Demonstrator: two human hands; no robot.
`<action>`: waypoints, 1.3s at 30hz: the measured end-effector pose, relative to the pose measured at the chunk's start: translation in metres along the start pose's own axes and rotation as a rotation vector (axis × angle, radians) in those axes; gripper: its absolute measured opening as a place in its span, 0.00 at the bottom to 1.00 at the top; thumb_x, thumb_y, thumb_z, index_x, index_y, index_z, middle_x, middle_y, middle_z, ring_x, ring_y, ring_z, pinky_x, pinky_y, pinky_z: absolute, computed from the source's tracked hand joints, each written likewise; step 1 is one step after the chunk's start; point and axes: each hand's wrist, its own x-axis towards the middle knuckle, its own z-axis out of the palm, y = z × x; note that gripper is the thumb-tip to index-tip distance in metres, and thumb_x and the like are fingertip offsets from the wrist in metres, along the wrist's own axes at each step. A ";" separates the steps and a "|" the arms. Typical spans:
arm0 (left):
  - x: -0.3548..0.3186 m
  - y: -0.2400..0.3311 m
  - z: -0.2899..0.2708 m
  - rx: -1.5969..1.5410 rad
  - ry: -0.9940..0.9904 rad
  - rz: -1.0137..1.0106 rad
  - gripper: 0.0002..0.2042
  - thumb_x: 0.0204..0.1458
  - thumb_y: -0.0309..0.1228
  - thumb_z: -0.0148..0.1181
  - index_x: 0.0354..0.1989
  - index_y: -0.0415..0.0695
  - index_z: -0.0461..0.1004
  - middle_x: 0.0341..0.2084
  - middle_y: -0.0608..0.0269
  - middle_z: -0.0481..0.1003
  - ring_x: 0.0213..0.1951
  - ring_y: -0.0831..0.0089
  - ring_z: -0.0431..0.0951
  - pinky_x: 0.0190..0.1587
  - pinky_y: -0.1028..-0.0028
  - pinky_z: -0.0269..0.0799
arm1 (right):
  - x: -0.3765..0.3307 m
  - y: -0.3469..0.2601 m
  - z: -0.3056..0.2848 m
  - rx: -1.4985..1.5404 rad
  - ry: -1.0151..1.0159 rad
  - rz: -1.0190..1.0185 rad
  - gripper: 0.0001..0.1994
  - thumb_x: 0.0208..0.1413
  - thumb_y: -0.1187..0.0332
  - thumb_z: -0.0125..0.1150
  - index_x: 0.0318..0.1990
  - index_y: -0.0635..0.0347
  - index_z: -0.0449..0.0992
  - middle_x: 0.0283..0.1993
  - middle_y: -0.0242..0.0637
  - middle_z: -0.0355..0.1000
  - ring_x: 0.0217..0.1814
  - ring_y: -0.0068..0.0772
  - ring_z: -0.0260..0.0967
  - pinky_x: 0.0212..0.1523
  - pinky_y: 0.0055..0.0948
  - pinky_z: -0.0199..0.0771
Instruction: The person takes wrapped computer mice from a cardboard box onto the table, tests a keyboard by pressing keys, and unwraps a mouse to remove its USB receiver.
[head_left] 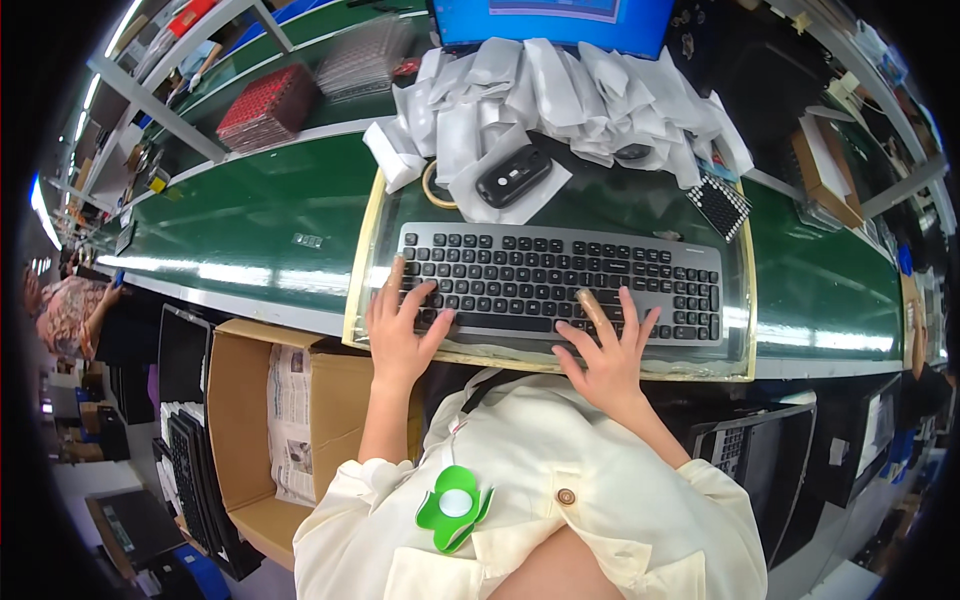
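Observation:
A grey keyboard (560, 280) with black keys lies flat on a clear-covered board with yellow edges (362, 270). My left hand (398, 325) rests on its left end, fingers spread over the keys and thumb near the space bar. Over the right part of the keys is my right hand (608, 352), its fingers apart; one finger has a tan wrap on it. Neither hand holds anything. Behind the keyboard, a black mouse (514, 178) lies on a white sleeve, beside a roll of tape (436, 188).
White-sleeved items (560, 90) are heaped below a blue monitor (600, 32). A sheet of small keycap-like pieces (720, 205) lies at the board's right. Red bubble-wrapped packs (265, 108) stand at the far left. An open cardboard box (240, 420) sits below the green bench (250, 215).

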 end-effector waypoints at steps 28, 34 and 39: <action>0.016 0.022 -0.011 0.015 0.110 0.183 0.17 0.41 0.29 0.62 0.43 0.43 0.72 0.53 0.49 0.64 0.50 0.56 0.67 0.51 0.63 0.60 | 0.044 0.086 -0.065 -0.214 -0.184 0.176 0.24 0.45 0.51 0.60 0.53 0.39 0.69 0.43 0.26 0.74 0.64 0.45 0.48 0.63 0.64 0.25; 0.034 0.045 -0.004 -0.107 0.057 0.302 0.15 0.40 0.27 0.62 0.41 0.44 0.74 0.53 0.51 0.66 0.50 0.58 0.69 0.50 0.65 0.61 | 0.065 0.080 -0.046 -0.054 -0.167 -0.062 0.24 0.49 0.48 0.54 0.55 0.38 0.65 0.43 0.28 0.74 0.63 0.46 0.49 0.61 0.67 0.23; 0.023 0.021 -0.005 -0.113 0.035 0.226 0.15 0.41 0.27 0.62 0.40 0.44 0.74 0.51 0.51 0.67 0.48 0.58 0.69 0.50 0.64 0.61 | 0.037 0.080 -0.061 -0.179 -0.155 0.080 0.22 0.47 0.49 0.57 0.51 0.39 0.69 0.53 0.26 0.67 0.64 0.46 0.48 0.61 0.69 0.24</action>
